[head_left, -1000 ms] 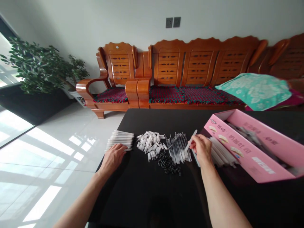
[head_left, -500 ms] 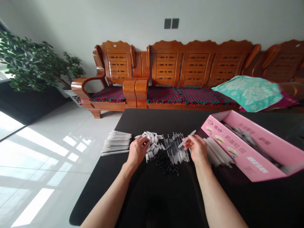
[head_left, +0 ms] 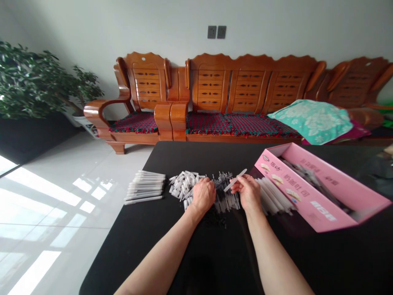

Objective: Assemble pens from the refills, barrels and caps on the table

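Head view: I have two bare hands over a black worktop (head_left: 135,233), one per job. Right hand (head_left: 249,192): grip clamped on a white tube (head_left: 235,180), thumb against fingers. Tube sits tilted, lower end pointing left over the pile of slim dark refills (head_left: 229,200), upper end sticking out past the fingertips toward the far side. Can't tell if it touches the refills.

Left hand (head_left: 203,196): back of hand to camera, fingers curled, parked between the refills and a heap of small white pieces (head_left: 181,184). Its wrist covers part of that heap. Can't tell if this grip is apart or together, or has anything in it; fingertips are hidden from me.

Small black pieces (head_left: 220,220) lie on the near side of the refills, partly behind the left wrist. White pens (head_left: 145,186) lie roughly parallel near the worktop's left edge, well apart from both hands. A bundle of loose white tubes (head_left: 274,196) sits just right of the right hand, beside the pink box (head_left: 297,186). Box is open on top, set at an angle, grey items inside; too blurred for me to identify.

Beyond the worktop: wooden sofa (head_left: 248,88), teal pillow (head_left: 316,121) on its right part.
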Demonstrator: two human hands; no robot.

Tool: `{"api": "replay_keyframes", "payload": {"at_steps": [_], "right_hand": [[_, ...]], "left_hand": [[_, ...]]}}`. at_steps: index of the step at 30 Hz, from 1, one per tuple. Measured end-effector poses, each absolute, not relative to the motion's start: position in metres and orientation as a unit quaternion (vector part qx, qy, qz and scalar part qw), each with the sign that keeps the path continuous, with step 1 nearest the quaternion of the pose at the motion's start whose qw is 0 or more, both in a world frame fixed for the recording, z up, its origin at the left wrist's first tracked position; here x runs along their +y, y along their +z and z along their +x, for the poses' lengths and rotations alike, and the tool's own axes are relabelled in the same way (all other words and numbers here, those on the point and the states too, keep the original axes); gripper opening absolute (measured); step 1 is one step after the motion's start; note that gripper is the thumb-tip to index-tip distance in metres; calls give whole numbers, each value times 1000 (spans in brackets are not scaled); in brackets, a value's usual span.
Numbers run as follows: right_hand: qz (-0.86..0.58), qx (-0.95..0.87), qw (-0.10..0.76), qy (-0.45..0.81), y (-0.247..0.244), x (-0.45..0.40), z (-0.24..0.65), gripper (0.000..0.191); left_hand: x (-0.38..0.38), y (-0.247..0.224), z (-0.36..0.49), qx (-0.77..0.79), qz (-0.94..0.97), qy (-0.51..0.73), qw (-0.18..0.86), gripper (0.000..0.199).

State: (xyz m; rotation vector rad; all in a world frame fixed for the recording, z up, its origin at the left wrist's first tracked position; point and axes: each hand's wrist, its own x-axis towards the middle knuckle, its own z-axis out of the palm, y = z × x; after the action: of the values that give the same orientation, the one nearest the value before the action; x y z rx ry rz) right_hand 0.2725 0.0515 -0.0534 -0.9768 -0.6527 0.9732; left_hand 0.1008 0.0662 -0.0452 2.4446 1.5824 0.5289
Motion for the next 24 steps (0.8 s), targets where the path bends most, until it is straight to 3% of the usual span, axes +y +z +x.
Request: {"api": "replay_keyframes", "payload": {"at_steps": [5,11,24], "right_hand": [[-404,-268,743,462,-55,53,280,22],[-353,-232,776,468,-56,56,287,21],[-359,-228,801,421,-54,55,293,20]], "left_hand": [[60,-39,87,555,780,253,138,14],[53,-43,60,461,768,376,239,10],[54,-42,55,430,792,367,231,13]]}}
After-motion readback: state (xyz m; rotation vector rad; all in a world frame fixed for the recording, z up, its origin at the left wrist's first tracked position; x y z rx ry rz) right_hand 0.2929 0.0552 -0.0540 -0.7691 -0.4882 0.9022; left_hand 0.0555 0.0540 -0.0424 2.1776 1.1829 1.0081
